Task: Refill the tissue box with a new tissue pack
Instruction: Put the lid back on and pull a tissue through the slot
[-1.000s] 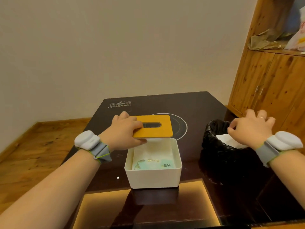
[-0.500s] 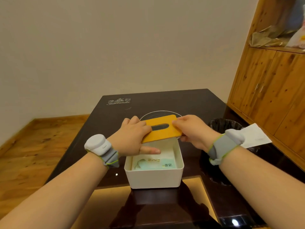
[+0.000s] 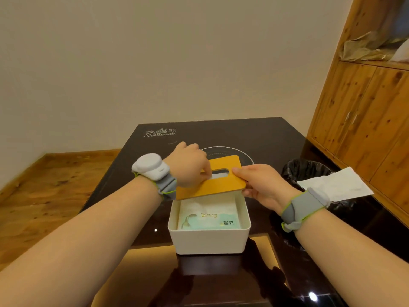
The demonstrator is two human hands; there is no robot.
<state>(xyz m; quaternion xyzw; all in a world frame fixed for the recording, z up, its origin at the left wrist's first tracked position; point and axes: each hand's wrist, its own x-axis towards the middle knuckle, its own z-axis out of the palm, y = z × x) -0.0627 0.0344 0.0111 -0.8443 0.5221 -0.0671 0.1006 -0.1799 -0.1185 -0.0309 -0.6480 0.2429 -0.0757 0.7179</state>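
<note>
A white tissue box [image 3: 209, 241] stands open on the dark glossy table [image 3: 261, 134]. Inside it lies a tissue pack [image 3: 208, 214] with pale green and white wrapping. An orange lid [image 3: 210, 183] with an oval slot hovers tilted above the box's far edge. My left hand [image 3: 188, 167] grips the lid's left side, fingers at the slot. My right hand [image 3: 259, 182] pinches its right edge. Both wrists wear grey bands with white devices.
A bin with a black liner [image 3: 309, 171] stands right of the box, a white sheet [image 3: 336, 185] draped over its rim. A wooden cabinet [image 3: 365, 120] fills the right side. A round ring mark [image 3: 225, 151] lies behind the lid.
My right hand left the bin and came over to grip the lid's right edge. The lid has dropped closer to the box and tilted; the white sheet stays on the bin's rim.
</note>
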